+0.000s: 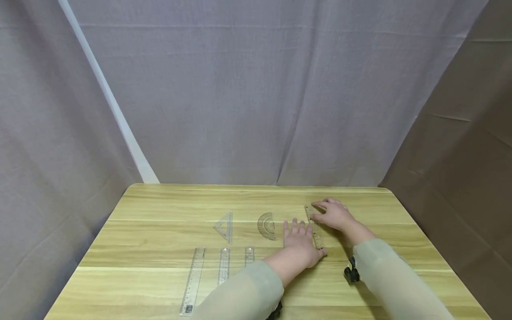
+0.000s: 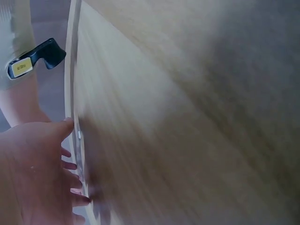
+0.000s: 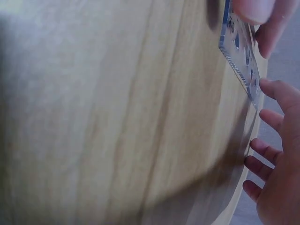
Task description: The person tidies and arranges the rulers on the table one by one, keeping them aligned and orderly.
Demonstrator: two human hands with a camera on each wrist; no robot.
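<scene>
A clear ruler with cut-out shapes (image 1: 317,235) lies near the right of the wooden table, running away from the person. My right hand (image 1: 335,216) is at its far part, thumb and forefinger extended apart and touching the ruler. In the right wrist view, that thumb (image 3: 253,9) overlaps the clear ruler (image 3: 241,56). Just left of the ruler, my left hand (image 1: 299,245) has its fingers spread, palm down, with the thumb by the ruler's near end. Whether that thumb touches it is hard to tell.
Left of the hands lie a clear protractor (image 1: 264,226) and a set square (image 1: 226,227). Nearer are a long clear ruler (image 1: 194,280), a narrower ruler (image 1: 224,264) and another (image 1: 250,254) partly hidden by the left sleeve. Grey curtains (image 1: 224,111) stand behind the table (image 1: 140,231).
</scene>
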